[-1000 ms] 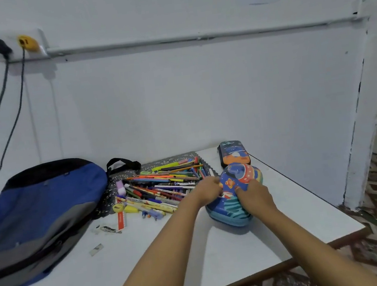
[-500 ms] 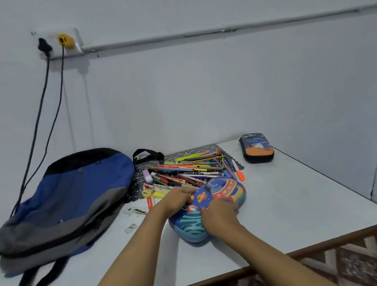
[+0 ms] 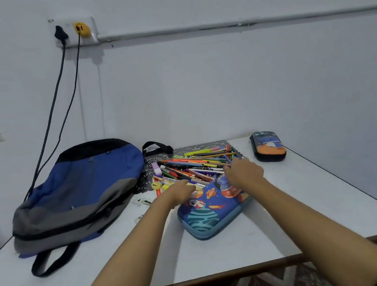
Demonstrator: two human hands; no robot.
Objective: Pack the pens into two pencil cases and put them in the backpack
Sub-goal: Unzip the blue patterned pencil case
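My left hand (image 3: 182, 191) and right hand (image 3: 244, 171) rest on the far end of the space-print case (image 3: 212, 214), fingertips hidden. I cannot tell if they grip it, but they are probably steadying it for unzipping. Pens (image 3: 197, 163) heap just beyond it, with the 2nd case (image 3: 268, 146) far-right and the backpack (image 3: 80, 188) left, on a white table (image 3: 222, 258) by a wall (image 3: 222, 78).

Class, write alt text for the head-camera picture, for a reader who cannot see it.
A person's left hand and right hand are at the far end of a space-print pencil case on a white table, by a pile of pens. A blue backpack lies left, a second pencil case far right.
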